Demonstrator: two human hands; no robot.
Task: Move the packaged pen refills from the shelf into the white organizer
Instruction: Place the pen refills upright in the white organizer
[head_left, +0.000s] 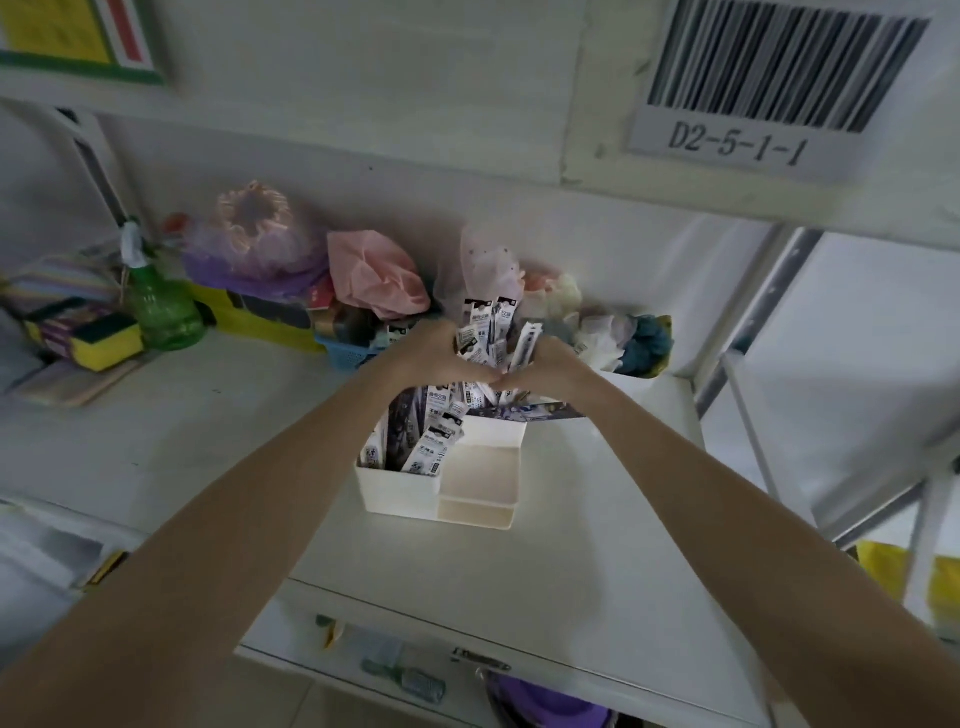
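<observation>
Item: packaged pen refills (485, 332), one bundle, clasped between left hand (434, 353) and right hand (545, 364), fingertips meeting, above the white organizer's (400, 488) far compartments. Advised: lower upright, keep ends aligned, release together into remaining space.

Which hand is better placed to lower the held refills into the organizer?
Neither clearly: left hand and right hand together grip one bunch of refills above the organizer. Probably left, since it is over the tall compartment that already holds packs.
</observation>
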